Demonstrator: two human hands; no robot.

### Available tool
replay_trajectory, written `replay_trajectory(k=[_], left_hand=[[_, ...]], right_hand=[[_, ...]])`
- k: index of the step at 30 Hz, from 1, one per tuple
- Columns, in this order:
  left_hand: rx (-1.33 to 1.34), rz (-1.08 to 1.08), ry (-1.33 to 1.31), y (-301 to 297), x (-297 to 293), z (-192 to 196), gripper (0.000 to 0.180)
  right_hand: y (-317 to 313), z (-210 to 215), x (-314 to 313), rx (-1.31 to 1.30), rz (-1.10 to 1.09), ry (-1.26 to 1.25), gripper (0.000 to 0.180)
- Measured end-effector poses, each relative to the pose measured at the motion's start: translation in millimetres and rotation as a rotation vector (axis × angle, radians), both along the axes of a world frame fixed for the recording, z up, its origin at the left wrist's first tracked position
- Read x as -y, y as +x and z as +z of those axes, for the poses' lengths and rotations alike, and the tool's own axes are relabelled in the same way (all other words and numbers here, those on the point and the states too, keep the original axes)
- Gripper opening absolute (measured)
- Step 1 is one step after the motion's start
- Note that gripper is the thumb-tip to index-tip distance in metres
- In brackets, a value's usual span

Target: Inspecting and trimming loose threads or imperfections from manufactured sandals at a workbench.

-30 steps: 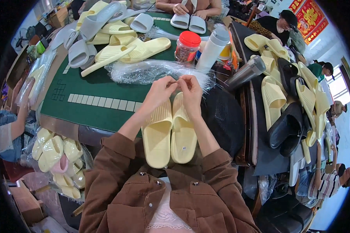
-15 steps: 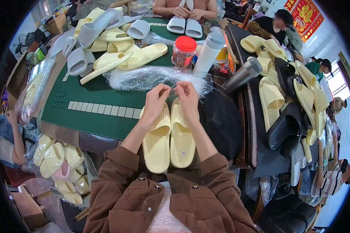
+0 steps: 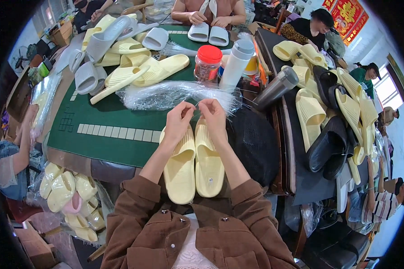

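A pair of pale yellow slide slippers lies side by side in front of me, toes pointing away: the left slipper (image 3: 179, 179) and the right slipper (image 3: 210, 175), which has a small white sticker on its footbed. Above their toe ends, my left hand (image 3: 179, 122) and my right hand (image 3: 213, 119) are close together, thumbs and forefingers pinched. A thin strand, hard to make out, seems to run between the fingertips. Just beyond the hands lies a bundle of clear plastic strands (image 3: 155, 95), loose ends fanning out to the right.
Yellow and grey slippers (image 3: 128, 58) are heaped on the green mat (image 3: 94, 143). A red-lidded jar (image 3: 208, 62), a white bottle (image 3: 237, 62) and a steel tumbler (image 3: 278, 87) stand beyond. More slippers cover the right table (image 3: 285, 188). A co-worker (image 3: 208, 11) handles grey slippers opposite.
The view has shifted slightly. Both my hands stay pinched close together above the slippers. At the left edge, another person's arm has reached up toward a plastic-wrapped pack.
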State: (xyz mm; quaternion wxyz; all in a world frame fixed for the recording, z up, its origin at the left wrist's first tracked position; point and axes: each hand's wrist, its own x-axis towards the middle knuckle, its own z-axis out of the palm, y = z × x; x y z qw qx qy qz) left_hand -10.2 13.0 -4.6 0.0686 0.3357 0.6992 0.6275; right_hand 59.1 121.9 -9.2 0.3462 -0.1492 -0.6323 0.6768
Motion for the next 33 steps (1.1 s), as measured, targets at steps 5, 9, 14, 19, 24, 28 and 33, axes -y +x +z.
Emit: replay_trajectory(k=[5, 9, 14, 19, 24, 28, 33], left_hand=[[-0.036, -0.026, -0.006, 1.7, 2.6, 2.3, 0.01], [-0.039, -0.029, 0.004, 1.4, 2.2, 0.6, 0.01], [-0.038, -0.002, 0.013, -2.8, 2.7, -4.7, 0.01], [-0.04, -0.017, 0.018, -0.7, 0.4, -2.4, 0.01], [-0.09, -0.016, -0.01, 2.0, 1.5, 2.4, 0.009], [-0.225, 0.023, 0.001, 3.3, 2.4, 3.1, 0.009], [-0.244, 0.034, -0.025, 4.7, 3.2, 4.9, 0.009]], right_hand=[[1.0, 2.9, 2.3, 0.066, 0.049, 0.073, 0.01], [-0.5, -0.6, 3.2, 0.021, -0.013, 0.038, 0.01], [-3.6, -4.3, 3.3, 0.05, 0.057, 0.112, 0.009], [-0.4, 1.2, 3.5, 0.014, -0.031, 0.081, 0.008], [2.0, 3.8, 0.8, -0.011, -0.016, 0.004, 0.008], [2.2, 4.8, 3.2, -0.058, 0.007, -0.008, 0.007], [1.5, 0.0, 0.9, -0.049, 0.047, -0.006, 0.007]])
